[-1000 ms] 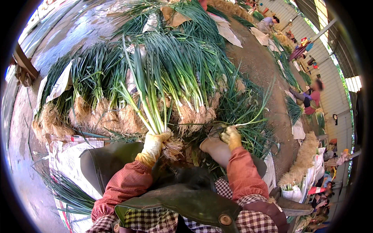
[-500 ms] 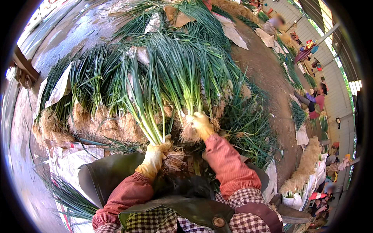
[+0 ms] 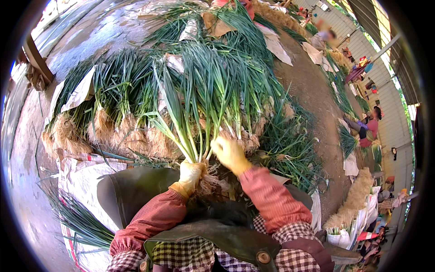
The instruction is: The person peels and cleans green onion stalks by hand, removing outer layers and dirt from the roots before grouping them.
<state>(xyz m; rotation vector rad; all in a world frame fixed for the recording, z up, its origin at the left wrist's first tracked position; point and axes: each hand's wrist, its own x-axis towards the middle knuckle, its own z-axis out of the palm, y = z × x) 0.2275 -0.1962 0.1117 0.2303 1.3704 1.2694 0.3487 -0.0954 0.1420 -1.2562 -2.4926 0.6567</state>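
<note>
My left hand [image 3: 189,177], in a yellowed glove, is closed round the lower ends of a bunch of green onions [image 3: 189,143]. Their pale roots [image 3: 208,180] hang out beside the glove, and the leaves fan away over the pile. Close on the right is my gloved right hand [image 3: 230,155], its fingers curled against a stalk at that bunch's right edge; the fingertips are partly hidden. Just beyond both hands, a row of green onions [image 3: 226,86] lies with leaves pointing away and bushy roots [image 3: 131,138] toward me.
Loose green leaves [image 3: 292,154] are heaped on the right. White sacking [image 3: 84,181] lies at my left, with more green onions [image 3: 81,220] on it. A wooden post [image 3: 38,63] stands at the far left. Other people [image 3: 371,122] sit along the right wall among piles.
My right hand has come away from the onions in the row and moved left and slightly nearer, beside the held bunch. My left hand still grips its bunch, a little further right in the picture.
</note>
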